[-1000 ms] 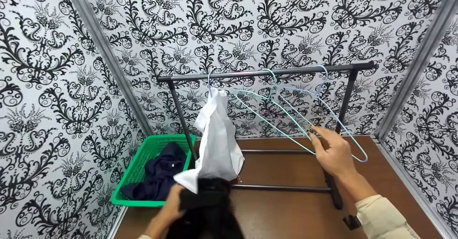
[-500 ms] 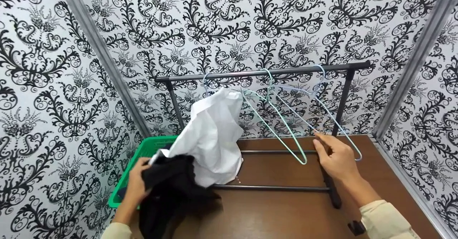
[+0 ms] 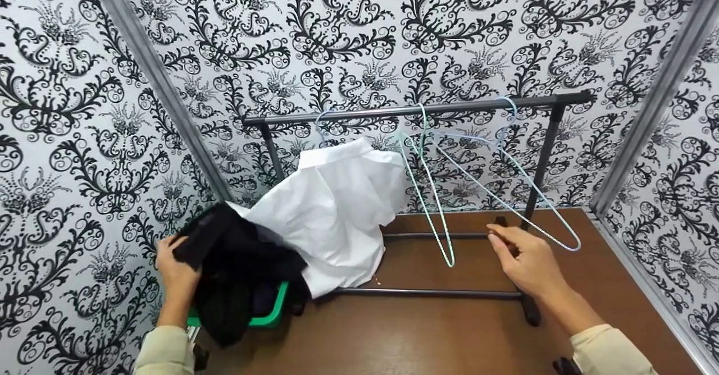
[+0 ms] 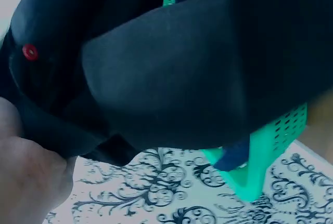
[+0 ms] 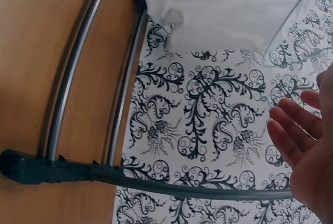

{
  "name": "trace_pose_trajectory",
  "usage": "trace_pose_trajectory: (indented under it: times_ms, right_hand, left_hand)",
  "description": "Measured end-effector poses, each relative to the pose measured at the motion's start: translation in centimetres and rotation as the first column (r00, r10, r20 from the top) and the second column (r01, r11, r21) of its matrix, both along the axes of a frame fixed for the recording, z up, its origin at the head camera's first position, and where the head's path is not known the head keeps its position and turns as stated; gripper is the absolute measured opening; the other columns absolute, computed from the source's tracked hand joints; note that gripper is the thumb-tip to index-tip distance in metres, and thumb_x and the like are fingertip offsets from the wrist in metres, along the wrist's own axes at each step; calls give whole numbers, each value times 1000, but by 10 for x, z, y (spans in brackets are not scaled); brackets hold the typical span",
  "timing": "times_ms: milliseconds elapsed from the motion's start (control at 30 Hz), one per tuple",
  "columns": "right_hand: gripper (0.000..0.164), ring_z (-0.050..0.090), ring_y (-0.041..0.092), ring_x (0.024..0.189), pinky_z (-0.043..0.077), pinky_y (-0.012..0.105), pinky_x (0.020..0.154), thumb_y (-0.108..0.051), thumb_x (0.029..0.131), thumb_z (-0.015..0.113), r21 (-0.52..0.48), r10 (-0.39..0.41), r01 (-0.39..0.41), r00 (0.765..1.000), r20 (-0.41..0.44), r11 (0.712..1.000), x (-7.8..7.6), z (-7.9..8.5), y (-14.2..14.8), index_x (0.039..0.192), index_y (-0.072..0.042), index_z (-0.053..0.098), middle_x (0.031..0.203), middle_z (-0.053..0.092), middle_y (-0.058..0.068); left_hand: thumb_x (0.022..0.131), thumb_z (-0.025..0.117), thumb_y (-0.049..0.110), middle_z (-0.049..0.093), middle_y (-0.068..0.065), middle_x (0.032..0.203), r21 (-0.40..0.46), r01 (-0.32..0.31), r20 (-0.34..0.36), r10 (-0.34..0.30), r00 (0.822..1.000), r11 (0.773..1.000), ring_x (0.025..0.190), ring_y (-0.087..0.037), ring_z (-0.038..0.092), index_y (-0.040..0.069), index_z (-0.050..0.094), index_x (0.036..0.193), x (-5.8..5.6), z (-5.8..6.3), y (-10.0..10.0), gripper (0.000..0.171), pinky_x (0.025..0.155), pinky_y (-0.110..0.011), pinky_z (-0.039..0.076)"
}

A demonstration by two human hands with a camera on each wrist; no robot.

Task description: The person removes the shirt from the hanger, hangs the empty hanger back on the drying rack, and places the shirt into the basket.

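Observation:
My left hand (image 3: 177, 265) grips a black garment (image 3: 241, 251), apparently a shirt, draped at the far left over the green basket (image 3: 275, 313). In the left wrist view, a red button (image 4: 30, 52) shows on the black cloth near the hand. A white shirt (image 3: 337, 212) hangs on a pale blue hanger (image 3: 321, 129) at the rail's left, partly covered by the black cloth. With fingers loosely bent and nothing held, my right hand (image 3: 528, 263) is between a bare mint-green hanger (image 3: 444, 223) and a bare light-blue hanger (image 3: 547, 195).
The hangers hang from a dark metal rail (image 3: 382, 113) on a rack standing on a brown table (image 3: 421, 330). Its lower bar (image 3: 432, 292) runs across the tabletop. Patterned walls (image 3: 359, 38) enclose the back and sides.
My left hand has carried the black garment leftward over the basket. The white shirt has swung round to show its broad side. My right hand has let go of the green hanger, which has swung left.

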State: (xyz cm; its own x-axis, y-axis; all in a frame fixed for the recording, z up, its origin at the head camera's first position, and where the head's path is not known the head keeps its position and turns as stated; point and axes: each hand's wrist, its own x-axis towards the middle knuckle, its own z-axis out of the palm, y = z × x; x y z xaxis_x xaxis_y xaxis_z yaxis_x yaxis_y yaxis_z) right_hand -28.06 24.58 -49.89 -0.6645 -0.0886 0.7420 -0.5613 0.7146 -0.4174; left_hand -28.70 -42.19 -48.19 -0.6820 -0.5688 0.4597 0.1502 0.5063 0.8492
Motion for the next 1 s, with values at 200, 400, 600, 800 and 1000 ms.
trace_pose_trajectory:
  times_ms: [200,400,600,800,1000]
  right_hand:
    - [25,55,-1,71,45,17,67,-7,95,76,48,14,-17,998,59,999,1,-9,-8,118,-11,82,96,79,-2]
    - [25,57,1,74,45,16,70,-7,94,78,75,-1,-4,998,68,997,0,-13,-12,117,-12,82,98,80,-5]
    - [24,63,1,80,53,25,69,-9,97,76,87,3,-12,994,109,996,3,-14,-13,119,-15,82,107,82,-3]
    - [22,69,5,85,58,29,72,-9,96,77,111,5,-18,994,113,994,3,-16,-17,116,-16,83,109,82,-4]
    - [24,75,17,93,63,41,79,-15,95,78,259,15,-34,997,78,965,6,-22,-19,118,-14,81,109,81,2]
  left_hand:
    - [97,70,0,44,-13,157,196,-184,2,187,982,963,147,-27,44,-8,70,129,-15,4,-2,33,126,-38,38]
    - [80,52,-20,16,-27,174,108,-100,149,83,985,989,164,-46,18,-8,55,149,-30,-12,1,70,135,-52,23]
    - [71,51,-20,28,-45,160,-312,139,366,-16,930,940,143,-69,36,-11,59,138,-41,-61,9,68,117,-72,39]
    - [87,57,-5,26,-41,161,-388,327,588,-42,808,862,135,-72,42,-2,58,146,-38,-91,28,59,109,-82,39]
    - [103,53,47,6,-36,169,-249,480,826,-75,559,841,149,-77,14,12,37,165,-31,-102,44,73,105,-99,13]
